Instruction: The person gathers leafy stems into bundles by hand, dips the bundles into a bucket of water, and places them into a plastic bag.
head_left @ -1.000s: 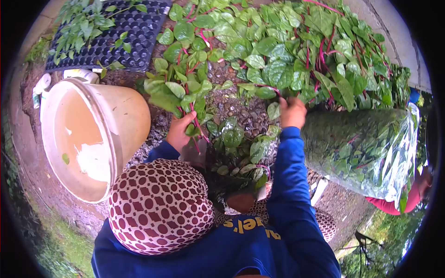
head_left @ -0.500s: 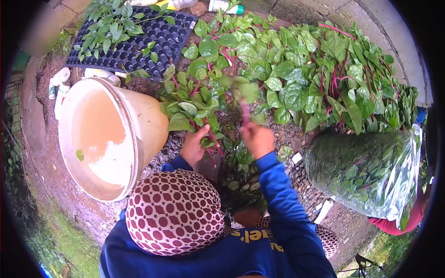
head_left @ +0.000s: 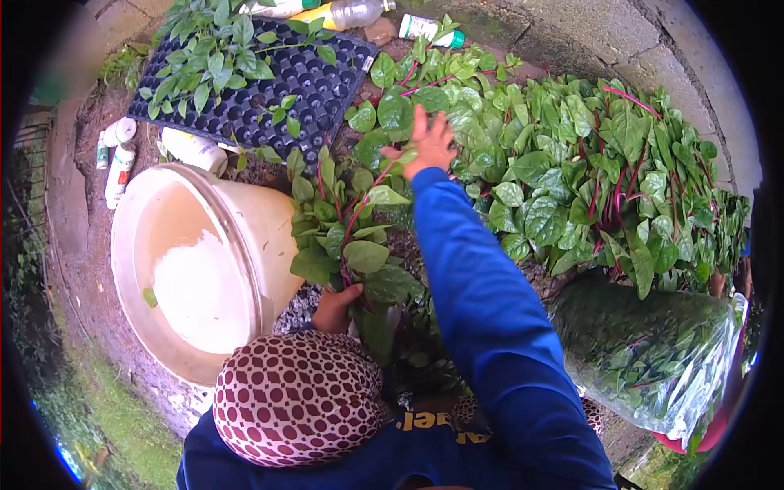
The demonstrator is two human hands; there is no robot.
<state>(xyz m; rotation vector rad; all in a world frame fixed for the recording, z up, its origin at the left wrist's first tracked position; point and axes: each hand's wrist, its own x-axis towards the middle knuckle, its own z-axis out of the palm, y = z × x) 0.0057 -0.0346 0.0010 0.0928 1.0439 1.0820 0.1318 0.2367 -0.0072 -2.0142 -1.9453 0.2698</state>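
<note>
My left hand point(head_left: 336, 307) is closed round the lower stems of a bunch of leafy greens point(head_left: 351, 237) with reddish-purple stems, held upright beside the bucket. My right hand point(head_left: 426, 140) reaches forward with its fingers spread, over the near left side of a large pile of the same greens point(head_left: 539, 163). One stem tip from the bunch lies close to its thumb. The blue right sleeve point(head_left: 482, 286) hides part of the ground and leaves behind it.
At the left stands a wide bucket point(head_left: 273, 245) of cloudy water. Behind it are a black seedling tray point(head_left: 318, 90) and several bottles point(head_left: 420, 29). A clear bag point(head_left: 653, 351) of greens lies at the right, with a person's red sleeve point(head_left: 719, 425) beyond it.
My right hand has moved forward to the pile, and its fingers have opened. The bunch in my left hand looks fuller, and that hand sits lower in view.
</note>
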